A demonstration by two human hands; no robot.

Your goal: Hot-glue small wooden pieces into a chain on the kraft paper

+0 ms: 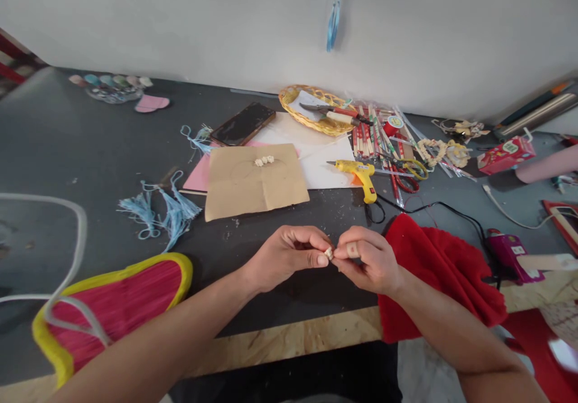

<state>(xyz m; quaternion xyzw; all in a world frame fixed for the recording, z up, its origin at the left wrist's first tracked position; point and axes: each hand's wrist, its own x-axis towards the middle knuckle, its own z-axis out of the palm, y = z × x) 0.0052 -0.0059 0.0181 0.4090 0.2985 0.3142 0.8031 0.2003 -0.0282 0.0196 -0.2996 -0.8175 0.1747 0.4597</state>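
Near the table's front edge, my left hand (300, 252) pinches a small cream-coloured piece (329, 252) between thumb and index finger. The fingertips of my right hand (368, 258) close on the piece from the other side, and one finger wears a plaster. What exactly the piece is cannot be made out; it looks knobbly. Beyond my hands lies a sheet of brown paper (253, 189) with a short row of similar cream pieces (264, 161) on it. A yellow glue gun (363, 177) rests just beyond my right hand.
Blue tassels (176, 213) and a pink pad with yellow edging (121, 288) are on the left. Red cloth (438, 270) lies under my right forearm. At the back stand a wicker basket (316, 126) with pliers (334, 111) and a phone (244, 124). A black cord (451, 207) crosses the right side.
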